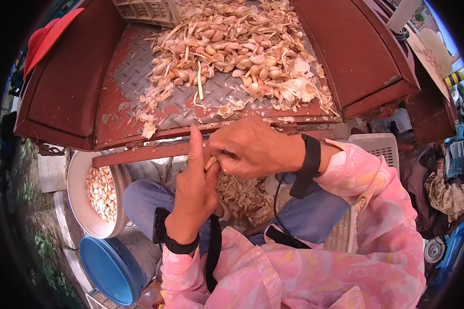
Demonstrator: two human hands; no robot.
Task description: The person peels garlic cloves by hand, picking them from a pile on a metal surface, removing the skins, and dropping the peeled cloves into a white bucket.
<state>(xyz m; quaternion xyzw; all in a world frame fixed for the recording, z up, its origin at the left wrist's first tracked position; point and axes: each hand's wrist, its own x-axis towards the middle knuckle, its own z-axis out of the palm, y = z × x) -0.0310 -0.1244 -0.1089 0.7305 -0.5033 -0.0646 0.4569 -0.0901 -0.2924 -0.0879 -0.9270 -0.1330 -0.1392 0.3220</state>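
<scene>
My left hand [193, 193] and my right hand [252, 148] meet just before the edge of the cart bed. Between their fingertips is a small pale garlic clove [211, 162], partly hidden by the fingers. The left index finger points up while the thumb presses near the clove; the right fingers are curled in a pinch on it. Beyond the hands, a heap of unpeeled garlic cloves [216, 54] with loose skins lies on the worn metal cart bed [134, 77]. Peeled cloves [101, 194] fill part of a white pot [78, 177] at the left.
A blue round tub [108, 270] stands below the pot. Garlic skins [245, 198] cover the ground between my knees. Red side panels [62, 87] flank the bed, with a plastic crate [147, 11] at its back. A white basket [380, 147] sits at the right.
</scene>
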